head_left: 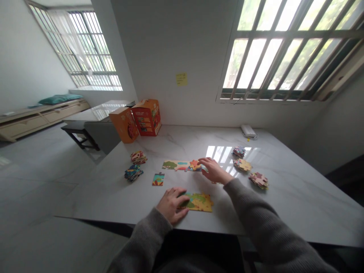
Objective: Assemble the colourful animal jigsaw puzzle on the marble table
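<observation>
Joined puzzle pieces in yellow and green [200, 202] lie near the table's front edge, and my left hand [173, 204] rests on their left end with its fingers spread. Farther back, a strip of joined pieces [170, 164] runs sideways. An orange and yellow piece [195, 164] sits at the strip's right part, with my right hand [212, 170] at it, fingertips on or just beside its edge. Whether those fingers grip the piece is too small to tell. A single teal and green piece [158, 179] lies left of my hands. Another piece is partly hidden under my right wrist.
Stacks of pieces stand at the left [133, 173] and at the right [258, 180] of the white table [182, 142]. An orange box [125, 124] and a red box [147, 117] stand at the back left. A white device [248, 131] lies at the back right.
</observation>
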